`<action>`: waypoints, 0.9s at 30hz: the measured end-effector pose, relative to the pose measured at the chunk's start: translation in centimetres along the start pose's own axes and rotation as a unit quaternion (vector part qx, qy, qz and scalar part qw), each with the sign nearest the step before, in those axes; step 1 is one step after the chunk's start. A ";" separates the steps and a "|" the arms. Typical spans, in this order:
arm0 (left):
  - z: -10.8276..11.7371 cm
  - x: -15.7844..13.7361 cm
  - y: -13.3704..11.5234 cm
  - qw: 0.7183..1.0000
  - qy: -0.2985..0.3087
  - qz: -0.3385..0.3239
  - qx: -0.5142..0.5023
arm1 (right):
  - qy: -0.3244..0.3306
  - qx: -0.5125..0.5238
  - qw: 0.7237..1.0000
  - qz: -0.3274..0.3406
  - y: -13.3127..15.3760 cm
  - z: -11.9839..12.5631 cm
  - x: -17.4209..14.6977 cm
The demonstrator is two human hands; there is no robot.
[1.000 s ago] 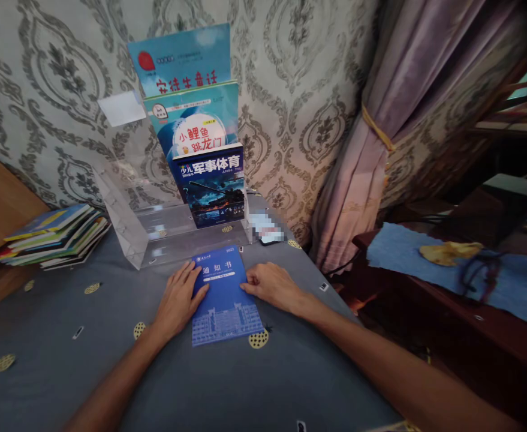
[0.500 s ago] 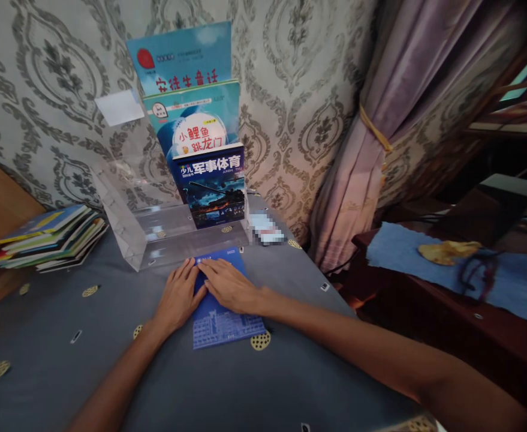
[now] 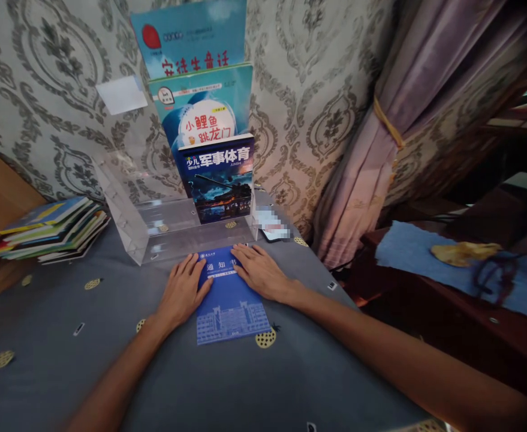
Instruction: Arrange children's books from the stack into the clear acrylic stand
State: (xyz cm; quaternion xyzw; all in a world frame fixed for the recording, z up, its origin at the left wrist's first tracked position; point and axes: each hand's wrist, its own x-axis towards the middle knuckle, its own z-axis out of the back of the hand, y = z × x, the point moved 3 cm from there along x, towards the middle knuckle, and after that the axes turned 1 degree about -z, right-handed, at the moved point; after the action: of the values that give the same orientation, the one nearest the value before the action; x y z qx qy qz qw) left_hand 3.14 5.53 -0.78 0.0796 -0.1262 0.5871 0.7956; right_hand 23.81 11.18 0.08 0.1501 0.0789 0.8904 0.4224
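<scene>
A blue booklet [image 3: 231,300] with white characters and a printed building lies flat on the grey tablecloth [image 3: 65,384]. My left hand [image 3: 183,291] rests along its left edge, fingers stretched out and flat. On the opposite side, my right hand [image 3: 263,273] lies over the upper right edge with its fingers extended. Neither hand grips anything. Just behind the booklet stands a clear acrylic rack [image 3: 155,243]. It bears a dark military book [image 3: 220,186] in front, a teal book [image 3: 155,93] behind that and a blue book [image 3: 195,36] at the back, all upright and leaning.
A stack of thin books [image 3: 60,225] lies at the left by a wooden panel [image 3: 2,186]. A blurred-out phone-like item [image 3: 272,225] sits right of the rack. Beyond the table's right edge are a tied curtain [image 3: 362,162] and a blue cloth [image 3: 407,252] on dark red furniture.
My right hand has slid right across the booklet, uncovering its title. My left hand stays at the left edge. The view has shifted slightly.
</scene>
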 end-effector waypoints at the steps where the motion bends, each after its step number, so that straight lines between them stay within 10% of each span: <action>1: 0.0 0.0 0.0 1.000 -0.002 -0.002 -0.001 | -0.003 -0.001 1.000 0.002 -0.1 0.0 0.0; 27: 1.9 -2.2 0.7 0.987 -0.053 -0.124 -0.085 | -0.010 -0.010 1.000 0.012 0.0 -0.1 0.0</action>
State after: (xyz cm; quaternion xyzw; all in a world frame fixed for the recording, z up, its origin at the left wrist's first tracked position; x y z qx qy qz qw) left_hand 1.63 3.22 0.37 0.0579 -0.2062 0.4658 0.8586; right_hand 23.76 11.21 -0.05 0.1562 0.0639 0.8946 0.4137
